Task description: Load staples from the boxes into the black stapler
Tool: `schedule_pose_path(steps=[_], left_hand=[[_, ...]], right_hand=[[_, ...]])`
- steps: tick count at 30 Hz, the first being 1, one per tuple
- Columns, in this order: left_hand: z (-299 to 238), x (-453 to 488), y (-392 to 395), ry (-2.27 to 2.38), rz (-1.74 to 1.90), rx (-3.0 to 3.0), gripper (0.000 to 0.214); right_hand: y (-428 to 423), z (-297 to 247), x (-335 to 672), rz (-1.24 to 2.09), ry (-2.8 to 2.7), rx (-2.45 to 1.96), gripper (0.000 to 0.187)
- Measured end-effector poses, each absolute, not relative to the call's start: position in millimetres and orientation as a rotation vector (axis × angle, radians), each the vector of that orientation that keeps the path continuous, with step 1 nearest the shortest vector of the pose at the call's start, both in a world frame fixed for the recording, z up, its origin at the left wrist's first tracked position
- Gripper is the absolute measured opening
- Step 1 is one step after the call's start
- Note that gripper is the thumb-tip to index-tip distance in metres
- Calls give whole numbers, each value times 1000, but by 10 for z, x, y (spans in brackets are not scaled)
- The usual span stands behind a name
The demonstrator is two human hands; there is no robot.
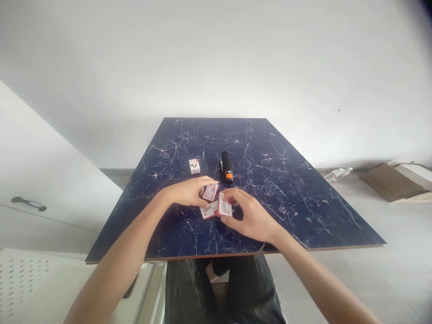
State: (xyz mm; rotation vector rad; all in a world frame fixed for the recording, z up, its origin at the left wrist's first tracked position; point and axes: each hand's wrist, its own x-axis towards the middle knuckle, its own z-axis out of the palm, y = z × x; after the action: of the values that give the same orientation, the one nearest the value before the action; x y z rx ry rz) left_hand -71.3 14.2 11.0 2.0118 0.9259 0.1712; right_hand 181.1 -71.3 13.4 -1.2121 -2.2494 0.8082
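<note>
My left hand (pixel 194 191) curves around a small white card with a red border (pixel 211 192), its thumb and fingers at the card's edges. My right hand (pixel 248 211) pinches another red-and-white card (pixel 225 205) between thumb and fingers, tilted up from the table. Below and between the two hands lies a further red-and-white card (pixel 208 211), partly covered by the card in my right hand. Just beyond my hands stands a black stapler (pixel 226 164) with an orange patch at its near end. A small white box (pixel 194 166) with a dark picture sits to its left.
Everything lies on a dark blue marble-patterned table (pixel 280 180) whose far edge is close to a white wall. A cardboard box (pixel 388 182) and a clear plastic item (pixel 338 174) are on the floor at right. A white cabinet with a dark handle (pixel 29 203) stands at left.
</note>
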Motion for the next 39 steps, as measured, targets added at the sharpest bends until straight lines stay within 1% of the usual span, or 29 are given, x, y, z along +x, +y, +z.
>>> schedule_pose_path(steps=[2,5,9,11,14,19,22,26,28,32,35,39], left_hand=[[116,-726,152,922,169,2010,79],[72,-732,174,978,155,1995,73],[17,-737,197,1010,151,2009,68],[24,-747,202,1010,130,1981,68],[51,-769,208,994,134,1949,70],[30,-740,201,966,180,1948,72],[-3,-664,162,916,202,1953,73],[-32,-585,106,909,214,1961,63],[-43,-570,94,916,213,1912,58],[-52,-542,92,854,274,1784,54],[-41,-518,84,875,295,1717,54],[-17,-499,61,861,309,1692,57]], right_hand=[[-867,76,1633,661,-2250,-1410,22],[-1021,-42,1331,482,-2165,-1647,21],[-1061,-156,1006,333,-2004,-1829,36],[-1038,-179,932,300,-1959,-1872,38],[-1003,-167,988,322,-1982,-1820,28],[-1022,-78,1376,403,-2041,-1737,26],[-1034,-43,1537,411,-2094,-1817,29],[-1002,-33,1584,294,-2041,-1899,33],[-954,-16,1581,290,-2012,-1854,34],[-800,49,1544,351,-2098,-1713,33],[-683,83,1500,404,-2246,-1675,30],[-600,93,1484,466,-2321,-1653,36]])
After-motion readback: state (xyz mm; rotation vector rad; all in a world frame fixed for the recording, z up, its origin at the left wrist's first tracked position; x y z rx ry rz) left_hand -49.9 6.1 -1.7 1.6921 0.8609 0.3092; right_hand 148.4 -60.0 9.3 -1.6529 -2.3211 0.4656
